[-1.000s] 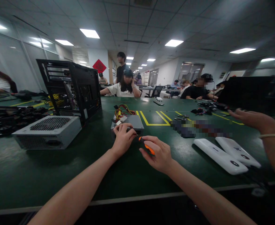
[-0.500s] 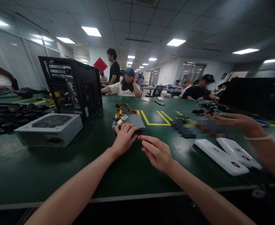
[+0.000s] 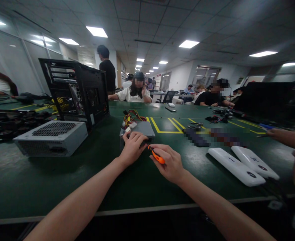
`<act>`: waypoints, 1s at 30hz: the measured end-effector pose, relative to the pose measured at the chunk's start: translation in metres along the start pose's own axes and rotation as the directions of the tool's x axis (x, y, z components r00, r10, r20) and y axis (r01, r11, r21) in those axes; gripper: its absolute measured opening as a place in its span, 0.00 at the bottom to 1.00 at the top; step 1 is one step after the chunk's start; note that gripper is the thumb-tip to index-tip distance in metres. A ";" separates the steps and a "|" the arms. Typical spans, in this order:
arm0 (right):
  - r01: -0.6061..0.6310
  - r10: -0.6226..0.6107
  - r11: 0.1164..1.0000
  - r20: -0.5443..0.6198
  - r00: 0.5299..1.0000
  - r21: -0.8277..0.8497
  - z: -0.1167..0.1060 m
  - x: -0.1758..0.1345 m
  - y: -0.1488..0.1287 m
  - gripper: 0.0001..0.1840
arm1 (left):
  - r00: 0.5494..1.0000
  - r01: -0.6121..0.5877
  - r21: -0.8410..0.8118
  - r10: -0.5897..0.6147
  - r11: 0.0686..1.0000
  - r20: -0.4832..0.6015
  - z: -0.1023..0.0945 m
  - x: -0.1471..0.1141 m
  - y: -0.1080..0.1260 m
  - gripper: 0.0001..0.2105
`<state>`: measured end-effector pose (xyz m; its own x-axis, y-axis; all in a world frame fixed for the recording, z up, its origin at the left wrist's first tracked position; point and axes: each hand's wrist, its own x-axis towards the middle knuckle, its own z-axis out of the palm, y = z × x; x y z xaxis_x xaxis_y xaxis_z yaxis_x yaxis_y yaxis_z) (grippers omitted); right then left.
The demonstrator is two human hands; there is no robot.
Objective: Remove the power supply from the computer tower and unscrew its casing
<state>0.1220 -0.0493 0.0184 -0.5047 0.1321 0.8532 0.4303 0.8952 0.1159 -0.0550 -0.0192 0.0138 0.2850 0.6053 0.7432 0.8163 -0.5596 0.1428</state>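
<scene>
In the middle of the frame, the left hand [image 3: 132,148] is pressing down on the gray box [image 3: 139,130] while the right hand [image 3: 168,163] is gripping the orange screwdriver [image 3: 156,156] at its near edge; the box is not opened yet

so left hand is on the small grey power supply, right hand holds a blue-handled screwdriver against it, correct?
Not quite: the head view shows the screwdriver handle is orange and black, not blue. The rest holds: the left hand rests on the small grey power supply, and the right hand holds the screwdriver with its tip at the unit's near side.
</scene>
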 end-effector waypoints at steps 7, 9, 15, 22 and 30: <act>-0.029 0.029 0.999 -0.014 0.999 0.034 -0.002 0.001 -0.003 0.25 | 0.999 0.031 -0.054 -0.032 0.998 -0.006 0.001 0.001 0.000 0.04; -0.005 0.005 0.998 -0.011 1.000 0.056 -0.004 0.001 -0.004 0.28 | 1.000 0.012 -0.066 -0.011 0.998 0.009 0.000 0.000 -0.001 0.06; 0.055 -0.056 0.998 0.042 0.998 0.024 -0.005 0.000 -0.002 0.22 | 0.998 -0.039 -0.042 0.041 0.998 0.045 -0.004 0.000 -0.001 0.09; 0.038 -0.032 0.995 0.075 0.997 -0.091 -0.001 -0.002 -0.003 0.14 | 0.997 0.076 0.103 -0.074 0.992 -0.021 0.000 0.001 -0.006 0.22; 0.112 -0.116 0.971 -0.006 0.993 -0.212 -0.003 0.003 -0.005 0.12 | 0.997 0.076 0.136 -0.078 0.988 0.011 0.002 0.001 -0.008 0.16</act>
<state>0.1212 -0.0546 0.0218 -0.5465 0.0250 0.8371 0.5198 0.7938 0.3157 -0.0606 -0.0130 0.0121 0.2262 0.6532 0.7226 0.8962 -0.4303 0.1084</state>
